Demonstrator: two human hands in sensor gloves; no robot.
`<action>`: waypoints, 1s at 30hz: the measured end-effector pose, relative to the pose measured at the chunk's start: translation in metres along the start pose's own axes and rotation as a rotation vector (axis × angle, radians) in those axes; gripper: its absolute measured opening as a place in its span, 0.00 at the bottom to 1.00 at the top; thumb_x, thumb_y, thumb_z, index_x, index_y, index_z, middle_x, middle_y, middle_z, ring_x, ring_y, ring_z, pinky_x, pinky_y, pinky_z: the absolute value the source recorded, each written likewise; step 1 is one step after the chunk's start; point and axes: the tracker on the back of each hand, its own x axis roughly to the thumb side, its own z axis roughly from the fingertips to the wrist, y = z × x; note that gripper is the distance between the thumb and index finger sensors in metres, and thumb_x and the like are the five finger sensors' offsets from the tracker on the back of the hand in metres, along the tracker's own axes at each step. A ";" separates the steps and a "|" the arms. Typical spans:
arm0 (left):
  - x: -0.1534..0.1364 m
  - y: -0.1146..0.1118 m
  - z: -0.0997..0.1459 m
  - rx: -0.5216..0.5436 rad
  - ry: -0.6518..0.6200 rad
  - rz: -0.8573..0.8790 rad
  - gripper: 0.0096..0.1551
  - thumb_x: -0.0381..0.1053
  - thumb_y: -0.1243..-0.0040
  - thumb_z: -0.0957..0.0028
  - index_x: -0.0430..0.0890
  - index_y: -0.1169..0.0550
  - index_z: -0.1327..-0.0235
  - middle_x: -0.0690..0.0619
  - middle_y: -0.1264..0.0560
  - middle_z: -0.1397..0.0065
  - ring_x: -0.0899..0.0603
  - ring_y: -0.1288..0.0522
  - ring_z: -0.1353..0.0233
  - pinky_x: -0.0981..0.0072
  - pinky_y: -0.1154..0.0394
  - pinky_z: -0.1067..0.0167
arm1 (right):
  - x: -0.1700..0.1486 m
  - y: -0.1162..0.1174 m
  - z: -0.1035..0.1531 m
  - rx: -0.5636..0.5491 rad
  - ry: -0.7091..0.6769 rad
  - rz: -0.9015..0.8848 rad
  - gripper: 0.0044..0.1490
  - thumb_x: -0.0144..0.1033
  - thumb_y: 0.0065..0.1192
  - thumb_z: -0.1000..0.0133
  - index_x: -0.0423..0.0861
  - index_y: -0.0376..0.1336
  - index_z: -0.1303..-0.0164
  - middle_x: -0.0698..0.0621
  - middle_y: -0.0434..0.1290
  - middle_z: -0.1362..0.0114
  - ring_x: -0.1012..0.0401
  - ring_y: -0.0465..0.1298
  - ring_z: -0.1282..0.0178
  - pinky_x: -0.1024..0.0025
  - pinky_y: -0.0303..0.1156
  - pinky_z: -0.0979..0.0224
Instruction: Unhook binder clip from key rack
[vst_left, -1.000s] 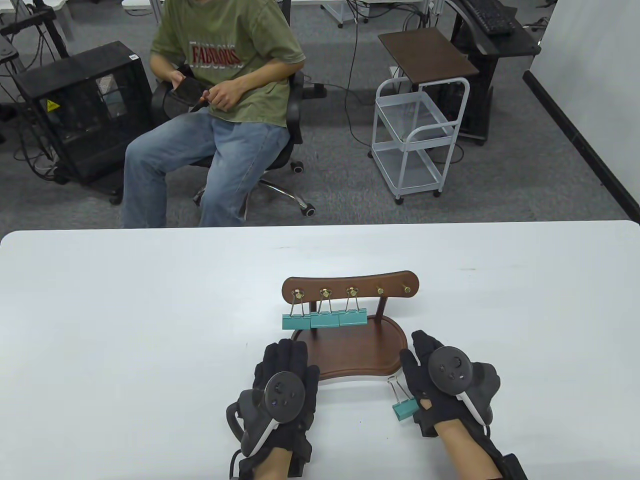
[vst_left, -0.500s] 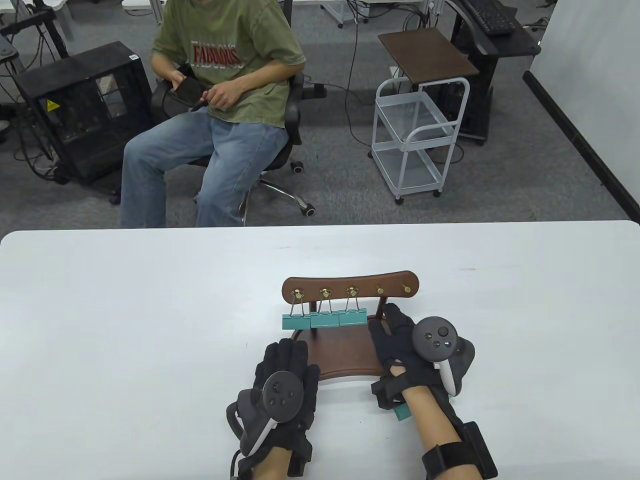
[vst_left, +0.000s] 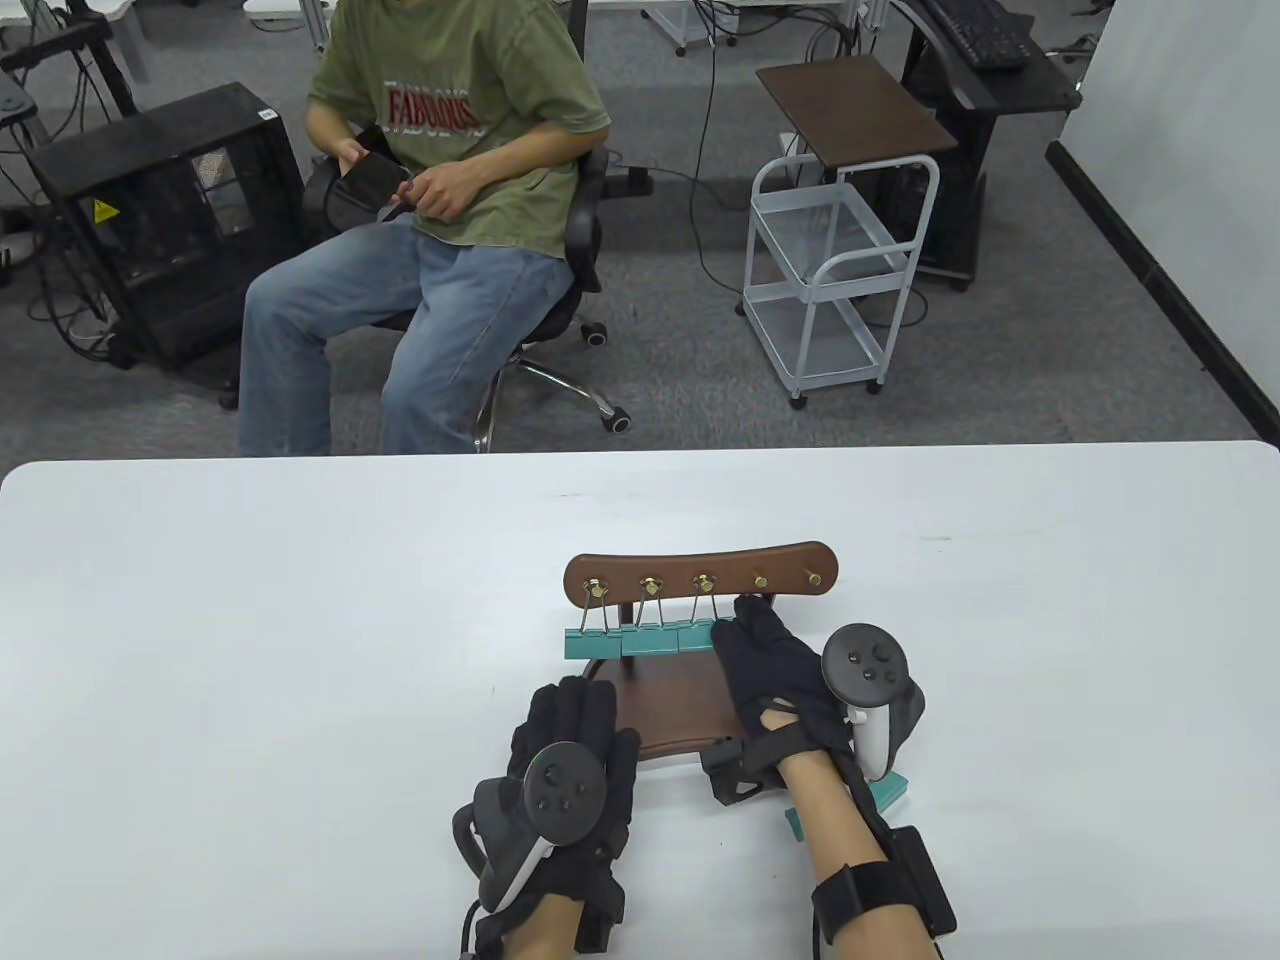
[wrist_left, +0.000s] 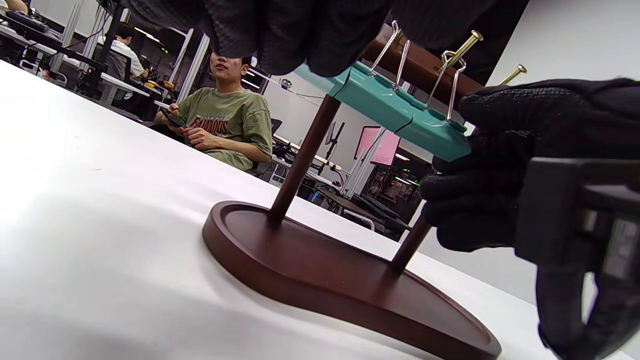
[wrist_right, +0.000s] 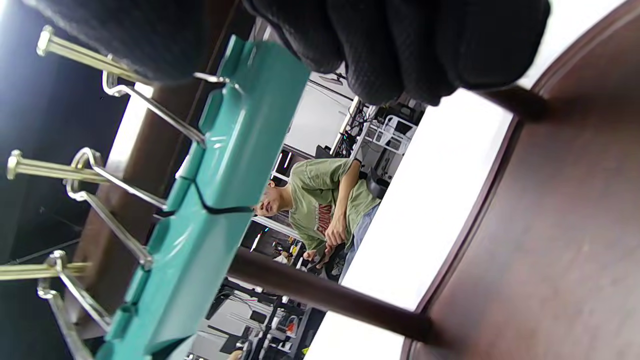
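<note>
The right hand (vst_left: 775, 665) reaches the rightmost hanging teal binder clip (vst_left: 697, 636) on the wooden key rack (vst_left: 700, 570), grip unclear; the left hand (vst_left: 570, 760) rests flat, open, near the rack's base

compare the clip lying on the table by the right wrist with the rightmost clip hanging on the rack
The clip on the table lies flat, unhooked and partly hidden under the right hand's wrist. The rightmost hanging clip dangles by its wire handles from a brass hook on the key rack, with the right fingertips at it. Both are teal.
</note>
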 end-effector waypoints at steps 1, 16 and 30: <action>0.000 0.000 0.000 0.000 0.001 0.000 0.36 0.65 0.54 0.42 0.55 0.32 0.21 0.51 0.37 0.14 0.39 0.43 0.15 0.42 0.41 0.25 | -0.001 0.001 0.000 0.007 0.004 -0.015 0.44 0.59 0.63 0.55 0.45 0.58 0.34 0.36 0.68 0.31 0.38 0.70 0.35 0.48 0.72 0.36; -0.001 0.000 0.000 -0.001 0.005 -0.004 0.36 0.65 0.54 0.42 0.55 0.32 0.21 0.51 0.37 0.15 0.39 0.43 0.15 0.42 0.41 0.25 | -0.004 0.003 -0.003 0.060 0.033 -0.099 0.39 0.50 0.67 0.55 0.47 0.61 0.36 0.38 0.76 0.39 0.43 0.78 0.43 0.53 0.78 0.43; -0.001 0.000 0.000 0.000 0.003 -0.004 0.36 0.65 0.54 0.42 0.54 0.32 0.21 0.51 0.37 0.15 0.39 0.43 0.15 0.42 0.41 0.25 | -0.003 -0.005 -0.002 0.051 -0.002 -0.132 0.35 0.47 0.67 0.55 0.48 0.64 0.39 0.40 0.79 0.42 0.45 0.80 0.46 0.55 0.80 0.46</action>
